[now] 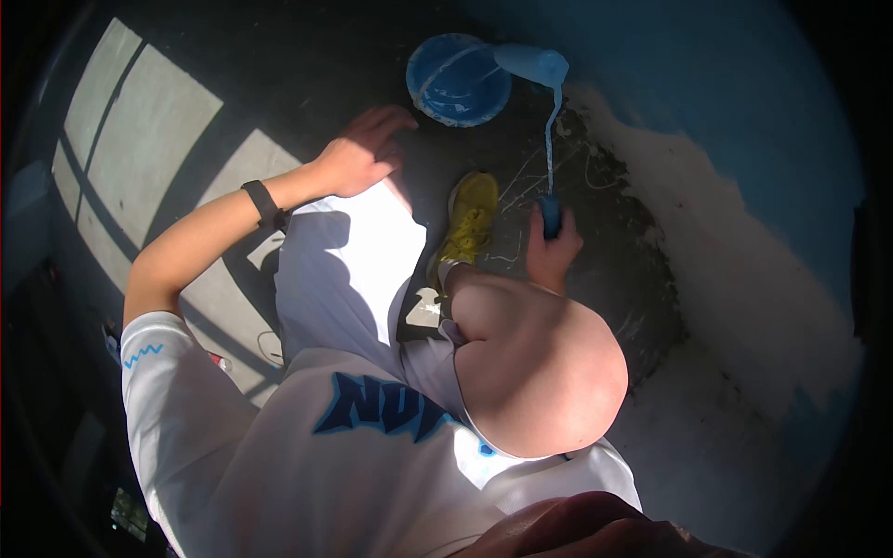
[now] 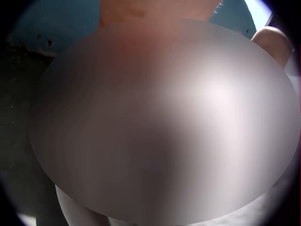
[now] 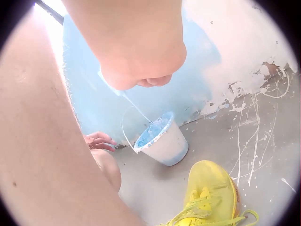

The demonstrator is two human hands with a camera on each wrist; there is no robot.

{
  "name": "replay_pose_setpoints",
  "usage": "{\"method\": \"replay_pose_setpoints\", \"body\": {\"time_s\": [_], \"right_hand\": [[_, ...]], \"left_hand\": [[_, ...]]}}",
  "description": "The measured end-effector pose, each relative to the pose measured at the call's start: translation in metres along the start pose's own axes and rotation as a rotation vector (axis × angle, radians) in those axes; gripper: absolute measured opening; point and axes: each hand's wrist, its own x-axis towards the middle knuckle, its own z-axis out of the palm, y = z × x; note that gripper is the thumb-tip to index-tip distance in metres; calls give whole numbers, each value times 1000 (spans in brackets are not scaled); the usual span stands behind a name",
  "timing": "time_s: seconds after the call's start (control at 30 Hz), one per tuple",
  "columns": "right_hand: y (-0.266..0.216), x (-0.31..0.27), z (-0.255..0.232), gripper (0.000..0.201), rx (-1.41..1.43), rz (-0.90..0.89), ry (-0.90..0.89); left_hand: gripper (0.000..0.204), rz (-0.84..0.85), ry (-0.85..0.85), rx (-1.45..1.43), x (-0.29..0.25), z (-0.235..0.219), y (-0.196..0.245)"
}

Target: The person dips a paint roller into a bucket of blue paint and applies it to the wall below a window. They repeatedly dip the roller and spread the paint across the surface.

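My right hand (image 1: 555,249) grips the dark blue handle (image 1: 551,216) of a paint roller whose thin, paint-coated frame runs away from me. Light blue paint covers its roller sleeve (image 1: 530,63), which overlaps the right rim of a bucket (image 1: 459,119) with blue paint inside. In the right wrist view that bucket is a white pail (image 3: 167,147) with a thin wire handle, and my right hand (image 3: 141,56) is above it. My left hand (image 1: 358,156) rests at my left knee, fingers relaxed and holding nothing. A large blur hides most of the left wrist view.
A wall (image 1: 744,149), partly blue and partly bare white, rises on the right, its lower edge flaking. White paint drips (image 3: 254,141) streak the grey floor. My yellow shoe (image 1: 470,219) stands between the bucket and me. Window light falls on the floor at left.
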Motion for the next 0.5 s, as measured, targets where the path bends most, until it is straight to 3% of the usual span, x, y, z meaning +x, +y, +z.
{"method": "replay_pose_setpoints", "body": {"time_s": [0.2, 0.27, 0.37, 0.5], "right_hand": [[-11, 1, -17, 21, 24, 74, 34], [-17, 3, -19, 20, 37, 37, 68], [-17, 1, -16, 22, 104, 66, 80], [12, -4, 7, 22, 40, 1, 43]], "left_hand": [[20, 14, -35, 4, 0, 0, -2], [40, 88, 25, 47, 0, 1, -4], [39, 120, 40, 66, 1, 3, -6], [38, 131, 52, 52, 2, 1, -5]]}}
